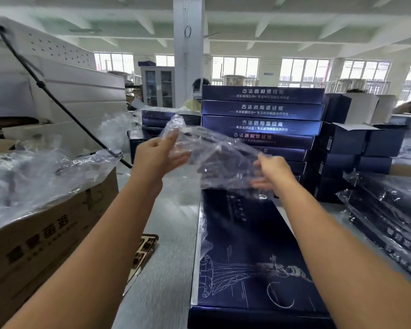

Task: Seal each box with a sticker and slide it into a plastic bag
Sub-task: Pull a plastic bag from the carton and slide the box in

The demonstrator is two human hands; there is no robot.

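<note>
A long dark blue box (pixel 244 252) with white line drawings lies flat on the grey table in front of me. Above its far end I hold a crumpled clear plastic bag (pixel 214 155) in the air. My left hand (pixel 158 154) grips the bag's left edge, thumb on top. My right hand (pixel 272 173) pinches the bag's lower right edge just over the box's far end. A sheet of gold stickers (pixel 144 254) lies on the table to the left of the box.
A tall stack of matching blue boxes (pixel 262 115) stands behind. Bagged boxes (pixel 389 217) lie at the right. A cardboard carton (pixel 40 241) heaped with clear bags sits at the left, a white machine (pixel 64 91) behind it. A person sits beyond the stack.
</note>
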